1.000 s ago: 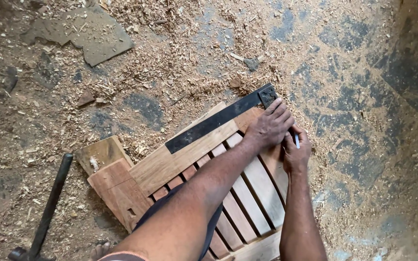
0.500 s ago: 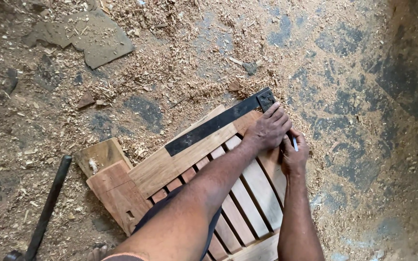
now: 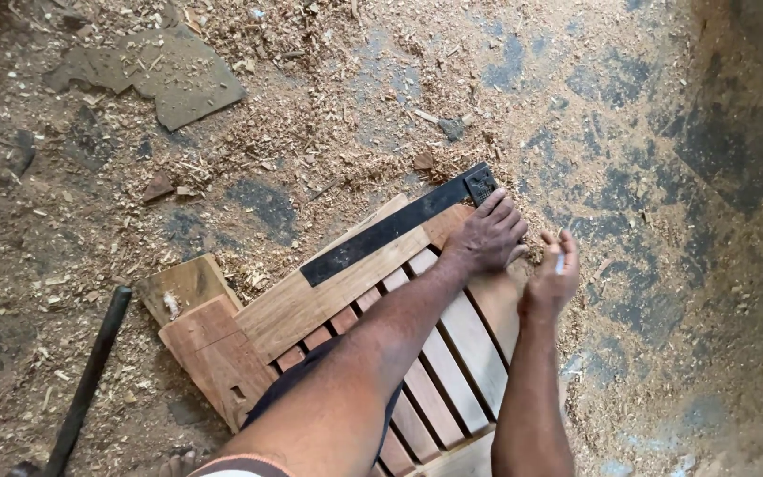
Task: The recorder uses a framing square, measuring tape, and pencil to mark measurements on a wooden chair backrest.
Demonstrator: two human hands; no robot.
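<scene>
Nearest, at bottom of view: slatted wooden frame (image 3: pixel 452 353) lying flat on floor, w/ both forearms reaching out over it. Left hand (image 3: pixel 486 237) pressed flat, fingers spread, on far right corner of frame, touching the end of the black try square (image 3: pixel 395 227). Square blade lying along the top rail, its stock at the corner just beyond the fingertips. Right hand (image 3: pixel 551 276) lifted just beside left, off the wood, fingers pinched on a small pale marker, probably pencil (image 3: pixel 560 262); kind not clear.

To do marking well, by judgement: keep stock tight against the edge, hold firm pressure w/ left hand so blade not slipping, bring pencil tip close against blade edge, draw one steady line.

Left of frame: two loose wood blocks (image 3: pixel 189 300), touching it. Dark handle (image 3: pixel 86 380) further left. All around and beyond: sawdust floor (image 3: pixel 328 106), flat grey scrap (image 3: pixel 169 75) far away.
</scene>
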